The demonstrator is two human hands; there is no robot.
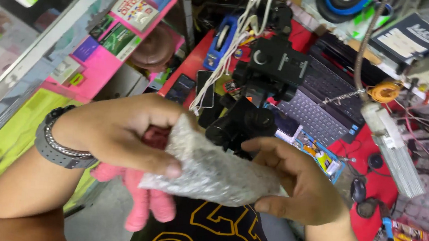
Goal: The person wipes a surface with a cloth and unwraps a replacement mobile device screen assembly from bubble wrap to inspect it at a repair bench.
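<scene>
Head view. Both hands hold a crinkled, translucent grey plastic pouch (213, 169) up in front of the chest, above a black shirt with yellow lettering (209, 234).

Left hand (120, 133): closed on the pouch's left end, thumb pressed along the lower edge, fingers curled over the top. Wrist bent inward; a grey band and metal bracelet (59, 146) sit on it.

Right hand (292, 181): pinching the right end, thumb under, index finger arched over the upper edge, palm turned toward the body.

Step in hand, as I judge it: gripping the pouch at both ends, feeling or working it. A further move would call for a firm pinch at one end while the other hand shifts.

Behind: a black microscope-like stand (258, 93) on a red mat (375, 171), a dark laptop keyboard (325, 101), a pink plush toy (140, 202) below the left hand.
</scene>
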